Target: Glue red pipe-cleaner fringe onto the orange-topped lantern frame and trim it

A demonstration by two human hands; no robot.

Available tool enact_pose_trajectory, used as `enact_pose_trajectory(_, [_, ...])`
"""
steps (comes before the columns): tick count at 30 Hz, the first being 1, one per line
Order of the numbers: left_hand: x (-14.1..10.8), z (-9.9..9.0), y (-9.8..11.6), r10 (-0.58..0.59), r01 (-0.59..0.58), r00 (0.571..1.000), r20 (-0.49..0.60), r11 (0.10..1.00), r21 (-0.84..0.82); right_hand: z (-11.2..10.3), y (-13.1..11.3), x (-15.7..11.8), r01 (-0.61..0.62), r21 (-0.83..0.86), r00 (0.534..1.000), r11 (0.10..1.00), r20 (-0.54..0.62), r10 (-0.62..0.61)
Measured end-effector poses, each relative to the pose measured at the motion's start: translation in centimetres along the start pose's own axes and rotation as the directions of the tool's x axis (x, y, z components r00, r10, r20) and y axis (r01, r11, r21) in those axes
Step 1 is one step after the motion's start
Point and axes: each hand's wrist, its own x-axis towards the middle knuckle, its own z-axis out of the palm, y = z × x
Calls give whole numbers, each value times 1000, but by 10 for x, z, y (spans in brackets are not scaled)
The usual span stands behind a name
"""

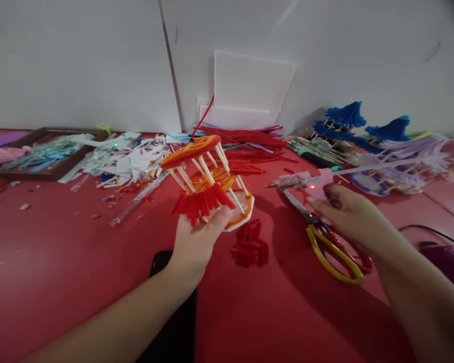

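An orange and white tiered model (191, 151) with pale stick posts and a skirt of red fuzzy strips is held tilted in my left hand (199, 234). My right hand (344, 212) is closed round a pink glue gun (323, 184), its fuzz-covered nozzle pointing left, apart from the model. Under that hand lie scissors (333, 254) with one yellow and one red handle. Short red pieces (250, 244) are piled on the table between my hands.
Red pipe cleaners (245, 138) and white boards (251, 80) are at the back. White scraps (126, 161) and a brown frame (56, 169) lie left. Blue and lilac models (389, 131) stand right. A black phone (174, 322) is beneath my left forearm.
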Motion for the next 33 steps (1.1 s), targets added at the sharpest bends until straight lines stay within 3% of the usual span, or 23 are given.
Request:
enact_pose_trajectory(3, [0,-2,-2,44,-45,999,27,998,37,6,7,1,84,-127,994,988,84,-73])
enact_pose_trajectory(9, [2,-4,-4,150,-157,986,69,981,111,10,-9,-13,217,-236,971,947,-51,-235])
enact_pose_trajectory(13, [3,-4,-6,204,-214,975,89,969,126,20,-34,-35,472,-84,871,878,203,-448])
enact_pose_trajectory(16, [2,-3,-5,247,-263,962,118,952,159,29,-45,-48,517,-71,832,853,277,-481])
enact_pose_trajectory(24, [0,-3,-2,279,-321,940,195,918,234,28,-51,-47,510,70,813,857,285,-507])
enact_pose_trajectory(29, [-1,-2,-2,279,-316,943,183,924,218,23,-51,-49,314,336,910,888,161,-383])
enact_pose_trajectory(33, [-1,-2,0,258,-298,948,188,925,235,20,-57,-52,139,604,941,785,168,-295])
